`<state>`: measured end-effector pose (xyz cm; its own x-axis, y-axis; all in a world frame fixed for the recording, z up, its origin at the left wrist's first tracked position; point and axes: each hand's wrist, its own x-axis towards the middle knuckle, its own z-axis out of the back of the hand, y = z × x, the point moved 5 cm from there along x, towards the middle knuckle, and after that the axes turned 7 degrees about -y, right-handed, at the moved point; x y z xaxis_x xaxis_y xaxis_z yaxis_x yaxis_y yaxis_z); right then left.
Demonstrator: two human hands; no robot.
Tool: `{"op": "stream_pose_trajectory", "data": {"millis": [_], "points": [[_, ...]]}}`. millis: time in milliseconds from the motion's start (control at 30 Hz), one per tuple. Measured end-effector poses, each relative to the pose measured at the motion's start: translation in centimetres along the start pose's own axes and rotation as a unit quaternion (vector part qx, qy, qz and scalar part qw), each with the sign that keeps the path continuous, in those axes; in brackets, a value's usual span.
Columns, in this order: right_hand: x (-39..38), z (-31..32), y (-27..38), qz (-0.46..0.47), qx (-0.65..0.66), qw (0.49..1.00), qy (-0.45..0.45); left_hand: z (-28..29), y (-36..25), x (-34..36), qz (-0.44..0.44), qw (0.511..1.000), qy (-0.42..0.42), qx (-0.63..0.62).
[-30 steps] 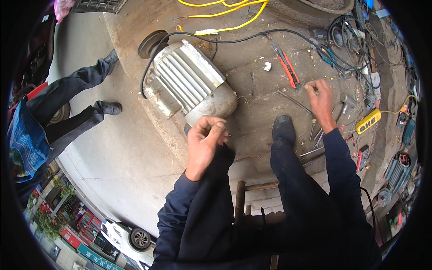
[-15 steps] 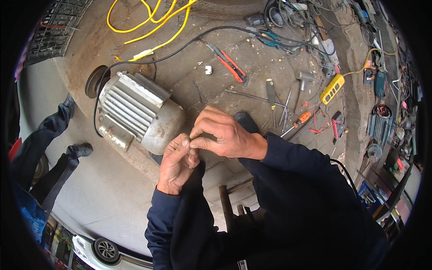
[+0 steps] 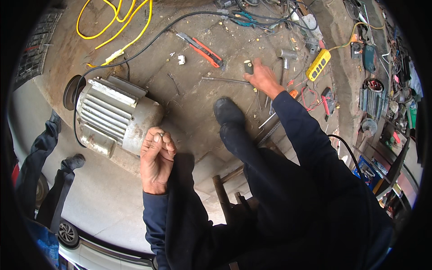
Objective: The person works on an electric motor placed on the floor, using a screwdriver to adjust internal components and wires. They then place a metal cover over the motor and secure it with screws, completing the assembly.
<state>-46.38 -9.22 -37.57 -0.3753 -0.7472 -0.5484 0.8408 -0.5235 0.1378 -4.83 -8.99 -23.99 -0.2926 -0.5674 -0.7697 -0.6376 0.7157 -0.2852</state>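
My left hand (image 3: pixel 155 155) is raised beside the rounded end of a grey electric motor (image 3: pixel 112 112). Its thumb and fingertips pinch a small metal piece (image 3: pixel 162 133), too small to name. My right hand (image 3: pixel 265 78) is stretched out over the ground at upper right. Its fingers close on the dark handle of a screwdriver (image 3: pixel 248 67), which still lies on the ground; the hand covers part of it. A long thin metal rod (image 3: pixel 225 80) lies just left of that hand. A red utility knife (image 3: pixel 200 50) rests farther off.
A yellow power strip (image 3: pixel 318 65), a metal pipe fitting (image 3: pixel 287 55) and a red clamp tool (image 3: pixel 328 101) lie right of my right hand. Black cable (image 3: pixel 180 18) crosses the ground behind the motor. Another person's legs (image 3: pixel 49 166) are at far left.
My hands have parted. The right has moved up and right onto the screwdriver, while the left keeps its pinch near the motor. The whole view has shifted.
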Motion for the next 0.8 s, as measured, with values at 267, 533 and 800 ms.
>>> {"op": "stream_pose_trajectory", "data": {"millis": [267,533,800], "points": [[-2.8,12.3,7.3,0.041,0.474,0.880,-0.017,0.8,-0.6,0.2,-0.024,0.999,0.026,-0.008],[-7.7,13.3,18.5,0.170,0.661,0.730,0.045,2.3,-1.6,-0.2,-0.053,0.998,0.014,-0.041],[-8.6,11.9,20.5,0.179,0.647,0.737,0.075,2.2,-1.6,-0.5,-0.061,0.997,-0.010,-0.035]]}}
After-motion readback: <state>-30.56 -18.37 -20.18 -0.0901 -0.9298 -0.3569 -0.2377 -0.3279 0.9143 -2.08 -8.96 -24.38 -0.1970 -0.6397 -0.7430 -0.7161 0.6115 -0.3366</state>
